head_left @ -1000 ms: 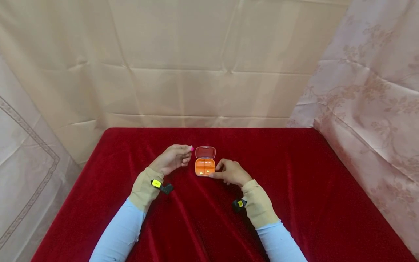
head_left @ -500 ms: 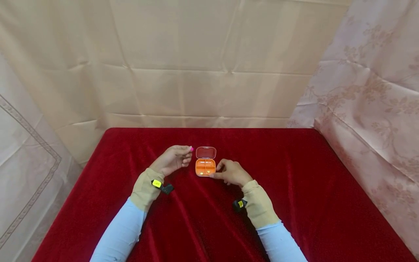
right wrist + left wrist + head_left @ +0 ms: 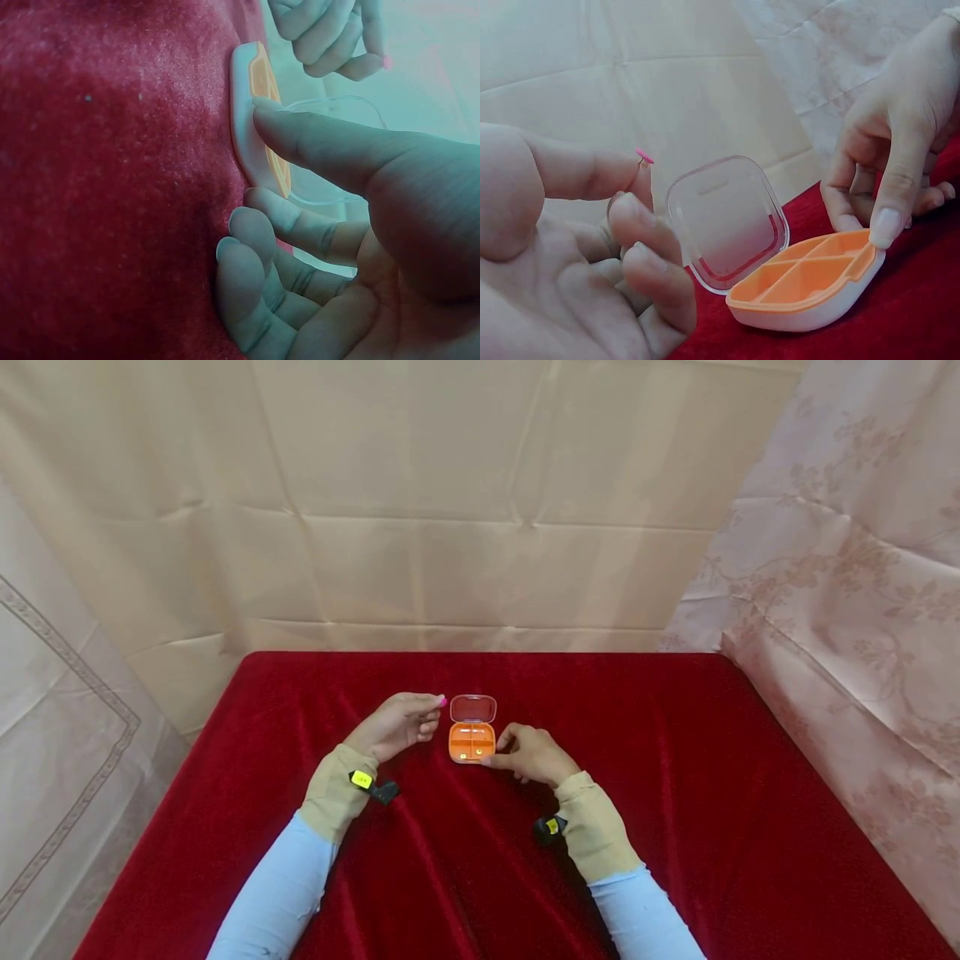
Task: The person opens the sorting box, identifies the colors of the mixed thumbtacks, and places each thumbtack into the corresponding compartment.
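Between thumb and forefinger, my left hand (image 3: 402, 724) pinches a small pink stud earring (image 3: 646, 156) with a thin gold post. It is held up to the left of a small orange and white pill case (image 3: 802, 319). The case's clear lid (image 3: 473, 708) stands raised at the back. Dividers split the orange inside into compartments. Two tiny yellowish pieces (image 3: 479, 752) lie in the front compartments, too small to identify. My right hand (image 3: 534, 753) holds the case at its front right corner, thumb on the rim and forefinger at the side.
A red velvet cloth (image 3: 480, 877) covers the table under the case. Beige curtain (image 3: 465, 568) hangs behind the far edge, with patterned pale drapes (image 3: 862, 568) at the sides. Both wrists carry small black camera mounts (image 3: 550, 828).
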The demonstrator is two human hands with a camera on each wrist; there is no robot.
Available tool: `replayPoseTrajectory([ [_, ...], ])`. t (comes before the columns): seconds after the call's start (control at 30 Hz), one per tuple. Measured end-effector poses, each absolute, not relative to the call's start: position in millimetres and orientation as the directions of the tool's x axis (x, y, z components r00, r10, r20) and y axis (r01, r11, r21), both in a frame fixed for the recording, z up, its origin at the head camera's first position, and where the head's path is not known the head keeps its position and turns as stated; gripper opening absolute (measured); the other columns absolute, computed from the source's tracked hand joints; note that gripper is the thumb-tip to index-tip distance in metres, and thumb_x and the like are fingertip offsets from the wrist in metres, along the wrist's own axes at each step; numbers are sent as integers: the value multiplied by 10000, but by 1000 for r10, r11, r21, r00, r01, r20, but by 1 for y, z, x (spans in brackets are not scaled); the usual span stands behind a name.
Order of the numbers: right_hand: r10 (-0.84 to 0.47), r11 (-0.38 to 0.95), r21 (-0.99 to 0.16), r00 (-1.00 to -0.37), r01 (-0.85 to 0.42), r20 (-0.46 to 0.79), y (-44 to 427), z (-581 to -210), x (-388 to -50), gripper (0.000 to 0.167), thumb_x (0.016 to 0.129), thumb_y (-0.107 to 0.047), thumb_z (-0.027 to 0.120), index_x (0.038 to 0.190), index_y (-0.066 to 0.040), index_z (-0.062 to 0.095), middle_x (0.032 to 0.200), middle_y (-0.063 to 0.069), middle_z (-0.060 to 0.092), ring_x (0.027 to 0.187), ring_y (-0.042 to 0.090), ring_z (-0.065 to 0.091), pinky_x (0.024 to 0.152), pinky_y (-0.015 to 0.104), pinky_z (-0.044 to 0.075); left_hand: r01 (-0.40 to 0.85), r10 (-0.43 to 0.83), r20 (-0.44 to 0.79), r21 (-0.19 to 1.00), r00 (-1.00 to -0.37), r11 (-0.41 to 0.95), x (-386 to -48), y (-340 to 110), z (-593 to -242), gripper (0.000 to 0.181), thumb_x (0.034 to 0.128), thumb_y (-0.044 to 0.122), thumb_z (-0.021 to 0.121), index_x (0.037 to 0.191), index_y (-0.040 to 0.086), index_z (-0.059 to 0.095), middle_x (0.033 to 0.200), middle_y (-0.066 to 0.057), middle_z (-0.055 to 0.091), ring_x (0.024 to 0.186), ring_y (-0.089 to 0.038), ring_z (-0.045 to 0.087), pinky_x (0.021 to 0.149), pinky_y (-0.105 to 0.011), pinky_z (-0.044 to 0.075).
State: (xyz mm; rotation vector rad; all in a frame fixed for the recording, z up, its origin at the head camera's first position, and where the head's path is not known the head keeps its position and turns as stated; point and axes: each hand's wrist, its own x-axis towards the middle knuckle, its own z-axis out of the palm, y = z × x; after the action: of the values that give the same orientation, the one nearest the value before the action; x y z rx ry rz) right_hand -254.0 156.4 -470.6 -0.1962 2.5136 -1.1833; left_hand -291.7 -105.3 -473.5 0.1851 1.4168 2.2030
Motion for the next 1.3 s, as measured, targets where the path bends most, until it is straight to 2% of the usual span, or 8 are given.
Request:
replayPoseTrajectory([
  [0.27,-269,642,-766,-925,35,-268,157,-470,-254,309,864,-278,853,993,-89,646,754,60,590,593,178,562,547,292,509,-275,377,-190,944,-906,-184,-293,-102,-476,176,1035,75,600,880,70,683,685,18,463,588,-95,428,571,-227,357],
  [0.37,-270,640,-768,-925,36,-269,157,-470,-254,311,866,-283,852,992,-88,646,765,67,596,603,183,568,552,297,515,-253,344,-195,959,-918,-132,-294,-101,-477,112,1015,83,631,934,16,669,671,22,460,583,-91,427,563,-222,359],
  [0.5,-270,641,-767,-925,35,-268,157,-469,-254,308,868,-285,851,991,-89,647,772,70,598,609,185,570,554,299,515,-220,319,-192,974,-928,-56,-293,-100,-475,224,1001,123,671,1060,-91,643,672,11,469,587,-98,423,556,-224,360],
  [0.6,-269,642,-766,-925,35,-268,157,-469,-254,308,868,-283,850,993,-88,646,776,69,599,613,185,570,556,298,513,-188,315,-183,982,-931,17,-292,-100,-473,308,996,169,691,1120,-109,647,682,6,475,597,-107,426,558,-227,368],
  [0.87,-271,638,-769,-926,32,-264,157,-471,-255,309,867,-279,851,990,-86,644,758,60,591,603,177,565,550,294,510,-110,323,-144,987,-936,121,-290,-100,-474,302,1002,175,677,1125,-101,676,687,7,482,595,-106,432,560,-225,385],
  [1.3,-275,644,-765,-926,23,-259,157,-473,-255,299,868,-273,849,986,-93,642,772,62,599,598,174,571,545,294,510,-57,297,-108,983,-949,175,-288,-97,-475,266,998,140,668,1130,-88,704,711,-7,518,586,-101,433,550,-219,371],
])
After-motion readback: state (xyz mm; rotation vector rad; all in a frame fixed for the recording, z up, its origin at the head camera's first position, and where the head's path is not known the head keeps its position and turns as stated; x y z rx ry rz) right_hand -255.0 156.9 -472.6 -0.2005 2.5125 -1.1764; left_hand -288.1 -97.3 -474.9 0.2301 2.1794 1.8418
